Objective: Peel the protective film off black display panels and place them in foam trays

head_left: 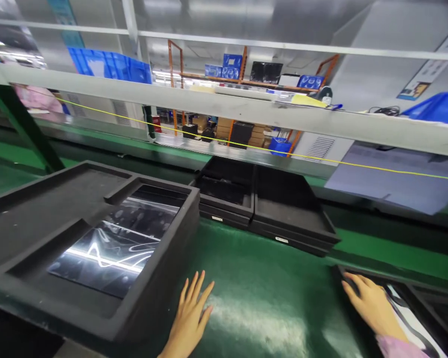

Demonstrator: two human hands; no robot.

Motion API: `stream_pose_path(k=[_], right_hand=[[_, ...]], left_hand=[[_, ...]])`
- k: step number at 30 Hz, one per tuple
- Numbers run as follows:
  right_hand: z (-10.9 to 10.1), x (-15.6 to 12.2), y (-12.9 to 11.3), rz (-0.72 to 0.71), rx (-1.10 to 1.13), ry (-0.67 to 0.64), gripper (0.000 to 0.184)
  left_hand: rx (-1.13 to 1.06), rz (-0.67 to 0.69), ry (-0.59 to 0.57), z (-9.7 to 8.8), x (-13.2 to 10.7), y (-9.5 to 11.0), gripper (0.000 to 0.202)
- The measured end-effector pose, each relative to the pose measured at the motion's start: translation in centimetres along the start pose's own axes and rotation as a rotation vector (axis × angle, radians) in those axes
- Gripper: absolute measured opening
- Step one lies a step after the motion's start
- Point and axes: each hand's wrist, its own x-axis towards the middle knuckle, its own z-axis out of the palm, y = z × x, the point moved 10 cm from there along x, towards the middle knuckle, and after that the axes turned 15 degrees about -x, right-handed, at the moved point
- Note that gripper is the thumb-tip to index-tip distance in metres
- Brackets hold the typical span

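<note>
Head view, and the left hand [190, 318] spreads wide, empty over the green table [261, 293], a foam tray [175, 248] holding a glossy panel [115, 243] just to its left! The right hand [371, 303] curls over a black tray [358, 320], its grip impossible to tell.

Right hand [371, 303]: underside contact perhaps hidden.

Two hands [190, 315] [373, 307], one large tray [48, 209]; one string [343, 162]

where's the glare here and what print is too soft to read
Head view: sharp wavy glare on the glossy panel, a broader sheen on the green tabletop beside the left hand; white labels on the far black trays too soft to read.
</note>
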Motion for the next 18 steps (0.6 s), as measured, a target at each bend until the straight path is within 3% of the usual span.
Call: stream_pose_path(k=[5,7,10,14,16,18], right_hand=[[7.6,0.2,-8.5,-0.189,0.269,-0.217,0.03],[10.3,1.6,-11.6,-0.204,0.374,-0.289,0.028],[13.0,4.0,-14.4,-0.183,0.513,-0.365,0.027],[13.7,5.2,-16.8,-0.253,0.625,-0.443,0.028],[12.4,4.5,-19.0,-0.345,0.64,-0.431,0.029],[10.1,2.2,-23.0,-0.496,0.651,-0.405,0.029]], left_hand=[[0.004,-0.01,0.019,0.2,-0.1,-0.3,0.05],[0.003,-0.014,0.016,0.3,-0.2,-0.3,0.051],[0.011,-0.003,0.01,0.4,-0.2,-0.2,0.053],[0.003,0.003,-0.008,0.1,0.2,-0.3,0.054],[-0.028,-0.037,-0.057,0.0,0.6,-0.5,0.054],[-0.074,-0.095,-0.125,0.1,1.3,-0.5,0.055]])
